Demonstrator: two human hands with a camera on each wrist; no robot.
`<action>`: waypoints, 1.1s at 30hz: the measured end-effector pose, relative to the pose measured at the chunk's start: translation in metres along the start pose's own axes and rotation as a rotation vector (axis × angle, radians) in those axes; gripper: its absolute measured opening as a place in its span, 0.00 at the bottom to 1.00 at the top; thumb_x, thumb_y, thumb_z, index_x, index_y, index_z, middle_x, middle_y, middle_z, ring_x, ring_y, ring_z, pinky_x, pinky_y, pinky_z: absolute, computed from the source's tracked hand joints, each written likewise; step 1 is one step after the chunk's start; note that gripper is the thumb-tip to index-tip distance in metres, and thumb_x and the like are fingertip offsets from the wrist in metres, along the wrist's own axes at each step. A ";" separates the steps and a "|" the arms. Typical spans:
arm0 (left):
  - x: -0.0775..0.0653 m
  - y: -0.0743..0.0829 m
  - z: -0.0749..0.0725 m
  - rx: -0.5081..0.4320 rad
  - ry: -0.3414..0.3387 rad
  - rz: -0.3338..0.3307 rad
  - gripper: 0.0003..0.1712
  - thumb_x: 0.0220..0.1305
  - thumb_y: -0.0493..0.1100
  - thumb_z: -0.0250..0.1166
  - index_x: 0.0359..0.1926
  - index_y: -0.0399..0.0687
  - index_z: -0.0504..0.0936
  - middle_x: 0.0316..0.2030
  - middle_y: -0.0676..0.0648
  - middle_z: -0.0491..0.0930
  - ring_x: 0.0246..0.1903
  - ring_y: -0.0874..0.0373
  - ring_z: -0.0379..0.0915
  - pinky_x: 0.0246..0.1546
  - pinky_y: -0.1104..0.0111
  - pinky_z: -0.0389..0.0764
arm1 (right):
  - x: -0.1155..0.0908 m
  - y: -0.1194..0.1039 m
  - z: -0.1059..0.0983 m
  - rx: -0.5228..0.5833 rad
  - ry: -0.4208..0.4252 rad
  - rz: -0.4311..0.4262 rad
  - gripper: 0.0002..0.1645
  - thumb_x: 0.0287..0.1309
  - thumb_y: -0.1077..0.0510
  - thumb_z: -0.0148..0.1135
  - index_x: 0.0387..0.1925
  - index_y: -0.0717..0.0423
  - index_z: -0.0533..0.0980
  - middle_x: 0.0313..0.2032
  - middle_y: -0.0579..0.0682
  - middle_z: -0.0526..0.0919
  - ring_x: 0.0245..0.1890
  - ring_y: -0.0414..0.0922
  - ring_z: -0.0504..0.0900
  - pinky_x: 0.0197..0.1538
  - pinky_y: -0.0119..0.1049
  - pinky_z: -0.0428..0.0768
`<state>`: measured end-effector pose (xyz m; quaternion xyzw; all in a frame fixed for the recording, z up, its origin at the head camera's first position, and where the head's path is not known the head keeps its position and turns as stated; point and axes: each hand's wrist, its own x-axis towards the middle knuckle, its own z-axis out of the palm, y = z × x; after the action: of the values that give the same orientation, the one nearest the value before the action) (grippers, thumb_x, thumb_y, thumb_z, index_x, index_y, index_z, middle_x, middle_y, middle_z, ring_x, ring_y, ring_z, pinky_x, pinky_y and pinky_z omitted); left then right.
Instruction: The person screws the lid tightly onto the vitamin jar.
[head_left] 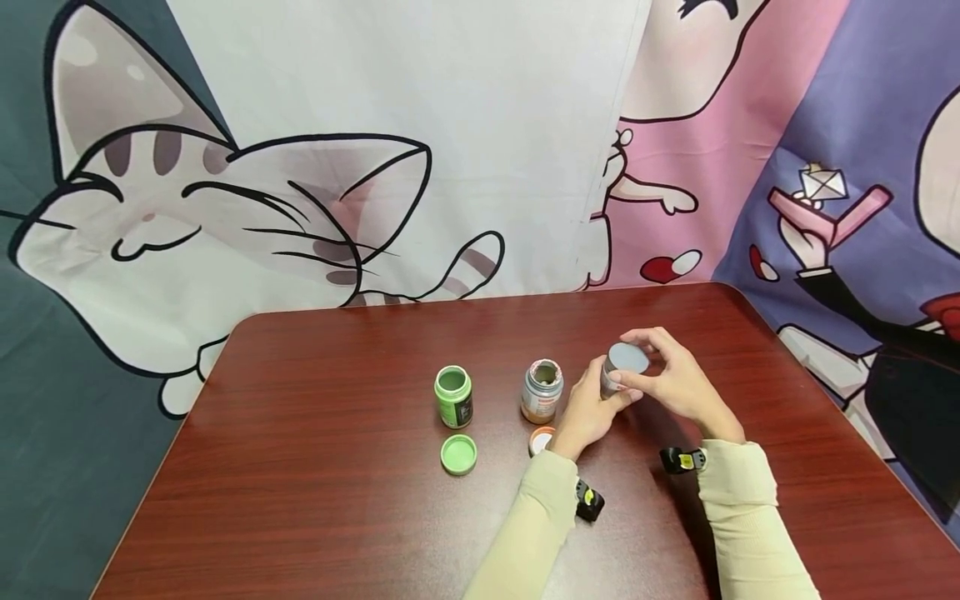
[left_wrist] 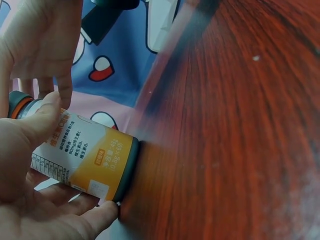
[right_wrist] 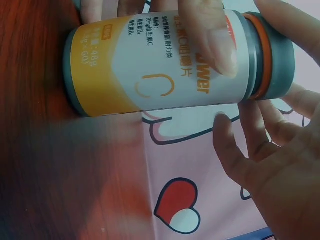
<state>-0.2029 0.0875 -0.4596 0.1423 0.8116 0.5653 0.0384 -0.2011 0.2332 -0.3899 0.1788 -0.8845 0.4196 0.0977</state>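
A vitamin C tablet bottle (right_wrist: 125, 65) with a white and yellow label stands upright at the right of the table. Its grey cap (head_left: 628, 357) sits on top, an orange ring showing beneath it in the right wrist view. My left hand (head_left: 588, 408) grips the bottle's body, thumb across the label. Around the cap, my right hand (head_left: 678, 375) holds with thumb and fingers. Just left of my hands is an uncapped grey bottle (head_left: 542, 404). Its neighbour is an uncapped green bottle (head_left: 453, 404).
On the brown table (head_left: 315, 483), a green lid (head_left: 458, 455) lies upturned before the green bottle. An orange-rimmed lid (head_left: 539, 440) lies before the grey bottle, partly hidden by my left wrist. Behind the table hangs a printed cartoon cloth (head_left: 480, 125).
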 end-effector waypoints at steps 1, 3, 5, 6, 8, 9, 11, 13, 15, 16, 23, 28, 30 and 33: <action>0.000 0.000 0.000 -0.002 -0.003 -0.001 0.36 0.55 0.62 0.61 0.63 0.63 0.61 0.56 0.55 0.70 0.53 0.64 0.67 0.52 0.68 0.69 | 0.000 0.003 0.001 -0.014 0.008 -0.006 0.31 0.41 0.60 0.74 0.49 0.58 0.72 0.43 0.52 0.74 0.38 0.44 0.72 0.40 0.26 0.69; 0.000 0.000 0.001 -0.006 -0.003 -0.002 0.37 0.55 0.62 0.61 0.64 0.64 0.60 0.56 0.56 0.69 0.53 0.64 0.67 0.52 0.68 0.69 | 0.001 0.012 0.002 -0.037 0.019 0.002 0.32 0.40 0.56 0.75 0.50 0.57 0.72 0.42 0.50 0.74 0.38 0.42 0.72 0.39 0.26 0.69; 0.000 0.000 0.001 -0.010 0.000 -0.001 0.37 0.54 0.62 0.61 0.64 0.64 0.61 0.56 0.56 0.69 0.53 0.64 0.67 0.52 0.68 0.69 | 0.002 0.019 0.003 -0.050 0.024 0.017 0.35 0.39 0.54 0.75 0.51 0.55 0.70 0.41 0.49 0.74 0.38 0.42 0.73 0.38 0.26 0.70; 0.000 0.000 0.001 -0.012 0.002 0.002 0.37 0.54 0.62 0.62 0.64 0.64 0.61 0.56 0.56 0.70 0.52 0.64 0.67 0.52 0.68 0.70 | 0.002 0.020 0.004 -0.056 0.027 0.032 0.36 0.39 0.53 0.75 0.52 0.53 0.70 0.41 0.48 0.75 0.38 0.42 0.73 0.38 0.26 0.71; 0.000 0.000 0.001 -0.016 0.002 0.006 0.37 0.54 0.62 0.62 0.64 0.64 0.61 0.56 0.56 0.70 0.52 0.64 0.67 0.51 0.68 0.70 | 0.003 0.020 0.004 -0.061 0.028 0.046 0.38 0.39 0.52 0.75 0.53 0.52 0.68 0.40 0.48 0.75 0.37 0.43 0.74 0.36 0.26 0.72; 0.000 0.000 0.001 -0.018 0.002 0.008 0.37 0.54 0.62 0.62 0.63 0.64 0.61 0.56 0.56 0.70 0.52 0.64 0.67 0.51 0.68 0.70 | 0.003 0.021 0.004 -0.058 0.028 0.045 0.39 0.39 0.53 0.76 0.54 0.52 0.67 0.40 0.48 0.75 0.37 0.44 0.74 0.36 0.26 0.73; 0.000 0.000 0.001 -0.021 0.004 0.013 0.37 0.54 0.62 0.62 0.63 0.63 0.61 0.56 0.56 0.70 0.52 0.64 0.67 0.52 0.68 0.70 | 0.003 0.020 0.004 -0.052 0.029 0.041 0.39 0.39 0.56 0.76 0.54 0.53 0.66 0.39 0.51 0.75 0.37 0.46 0.74 0.34 0.26 0.74; 0.000 0.000 0.001 -0.019 0.003 0.012 0.37 0.54 0.62 0.61 0.64 0.63 0.61 0.56 0.56 0.70 0.53 0.64 0.67 0.52 0.68 0.69 | 0.003 0.019 0.005 -0.054 0.031 0.027 0.38 0.39 0.58 0.75 0.53 0.56 0.67 0.39 0.53 0.76 0.36 0.48 0.74 0.33 0.25 0.74; -0.001 0.000 0.001 -0.014 0.000 0.007 0.37 0.54 0.62 0.61 0.64 0.64 0.60 0.56 0.56 0.69 0.53 0.64 0.67 0.52 0.67 0.69 | 0.004 0.018 0.005 -0.058 0.033 0.017 0.37 0.38 0.59 0.75 0.52 0.58 0.67 0.38 0.54 0.76 0.35 0.48 0.74 0.32 0.25 0.74; -0.001 0.000 0.002 -0.011 -0.002 0.005 0.38 0.54 0.63 0.61 0.64 0.64 0.60 0.56 0.56 0.69 0.53 0.64 0.67 0.53 0.67 0.69 | 0.003 0.018 0.005 -0.064 0.034 0.017 0.37 0.38 0.59 0.75 0.52 0.59 0.67 0.38 0.54 0.76 0.35 0.48 0.74 0.32 0.25 0.73; -0.001 -0.001 0.002 -0.003 0.003 0.003 0.38 0.54 0.63 0.61 0.64 0.63 0.60 0.57 0.56 0.69 0.55 0.63 0.66 0.54 0.66 0.68 | 0.003 0.022 0.006 -0.091 0.031 0.026 0.35 0.39 0.51 0.75 0.49 0.57 0.68 0.38 0.48 0.75 0.34 0.43 0.74 0.34 0.26 0.73; -0.001 0.000 0.001 -0.003 0.010 0.003 0.37 0.54 0.61 0.63 0.63 0.63 0.62 0.56 0.56 0.70 0.54 0.64 0.67 0.54 0.67 0.68 | 0.003 0.014 0.003 -0.007 -0.034 0.054 0.38 0.42 0.56 0.74 0.54 0.56 0.65 0.44 0.52 0.74 0.38 0.46 0.74 0.34 0.27 0.74; -0.001 -0.001 0.000 -0.007 0.013 0.004 0.36 0.54 0.61 0.63 0.62 0.63 0.62 0.55 0.56 0.70 0.53 0.64 0.67 0.53 0.68 0.69 | 0.002 0.004 -0.001 0.049 -0.066 0.082 0.41 0.42 0.58 0.73 0.57 0.55 0.62 0.48 0.55 0.72 0.43 0.48 0.73 0.37 0.27 0.74; -0.001 0.000 0.000 -0.008 0.015 -0.003 0.36 0.54 0.61 0.63 0.62 0.64 0.62 0.55 0.56 0.70 0.53 0.64 0.67 0.53 0.67 0.69 | 0.000 -0.012 -0.006 0.108 -0.097 0.105 0.43 0.44 0.60 0.71 0.60 0.56 0.58 0.54 0.59 0.69 0.48 0.51 0.71 0.41 0.26 0.74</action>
<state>-0.2019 0.0872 -0.4601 0.1370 0.8098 0.5695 0.0338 -0.1963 0.2309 -0.3777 0.1571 -0.8724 0.4623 0.0228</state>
